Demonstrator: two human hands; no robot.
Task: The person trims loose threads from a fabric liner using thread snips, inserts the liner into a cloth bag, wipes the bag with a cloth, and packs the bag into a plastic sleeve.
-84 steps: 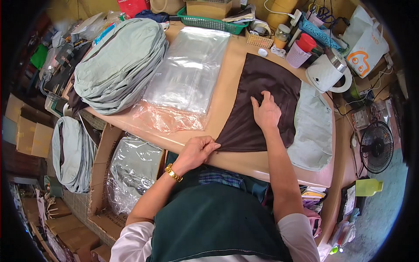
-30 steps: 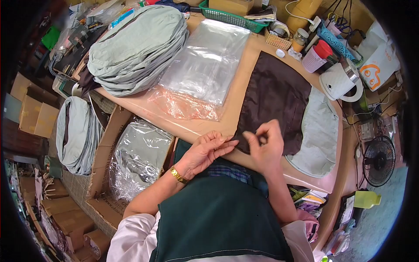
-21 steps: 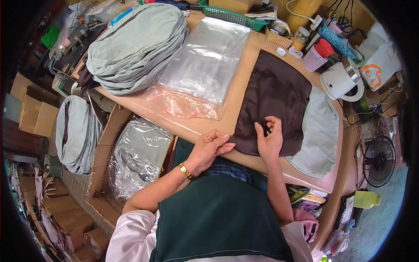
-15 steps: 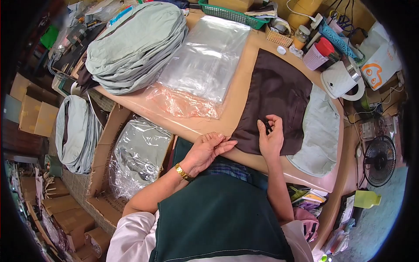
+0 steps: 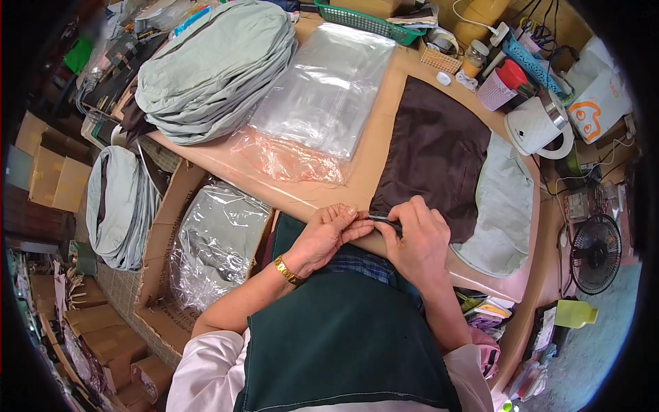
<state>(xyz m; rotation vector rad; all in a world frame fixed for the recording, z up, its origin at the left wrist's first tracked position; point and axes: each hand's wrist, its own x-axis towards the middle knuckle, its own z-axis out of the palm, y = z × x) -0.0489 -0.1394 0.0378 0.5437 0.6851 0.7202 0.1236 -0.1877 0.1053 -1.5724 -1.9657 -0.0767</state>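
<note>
A dark brown fabric piece (image 5: 432, 151) lies on the table, partly over a pale grey-green fabric piece (image 5: 504, 206). At its lower left corner my left hand (image 5: 333, 230), with a gold watch at the wrist, is closed in a pinch on the edge of the brown fabric. My right hand (image 5: 420, 237) is closed around small black thread snips (image 5: 384, 219), whose tips point left and meet the left fingertips. The exact spot between the fingertips is too small to make out.
A tall stack of grey-green fabric pieces (image 5: 213, 69) and clear plastic bags (image 5: 326, 89) lie to the left on the table. Below stands a cardboard box (image 5: 161, 240) with a plastic-wrapped item. A white kettle (image 5: 532, 127), pink basket (image 5: 494, 93) and fan (image 5: 597, 254) are at right.
My right hand has moved left and down with the snips, from over the brown fabric to my left fingertips. My left hand has stayed nearly in place.
</note>
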